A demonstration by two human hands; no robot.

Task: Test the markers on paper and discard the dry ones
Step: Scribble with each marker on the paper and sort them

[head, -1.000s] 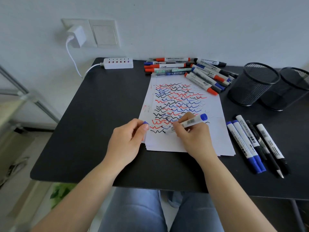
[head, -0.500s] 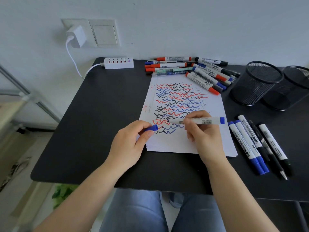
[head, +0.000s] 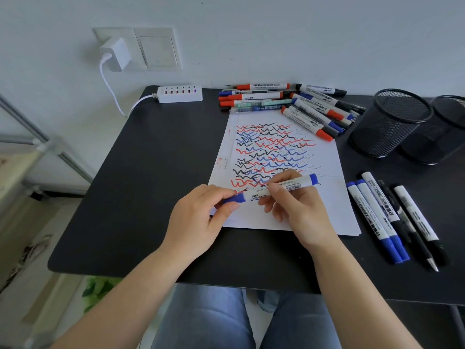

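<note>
A slim white marker (head: 276,188) with a barcode label and a blue end is held level above the near part of the paper (head: 324,202). The right hand (head: 299,210) pinches its barrel between thumb and fingers, while the left hand (head: 198,220) closes thumb and forefinger on the blue cap (head: 235,199) at the marker's left end; whether the cap is fully seated cannot be told. The paper is a thin stack of white sheets, its top sheet filled with wavy rows of red, blue and black ink.

To the right of the stack lies a row of blue and black markers (head: 377,217), well apart from the hands, with open tabletop between. Along the far edge of the paper sits a loose pile of red, blue and black markers (head: 289,102). Two round black mesh cups (head: 387,122) stand upright at far right, touching each other.

The table (head: 141,172) is matte black with rounded corners, bare across its left half. A white power strip (head: 180,93) rests at the far edge against a pale wall, its cord running up to a white charger (head: 115,55) in the wall socket.
</note>
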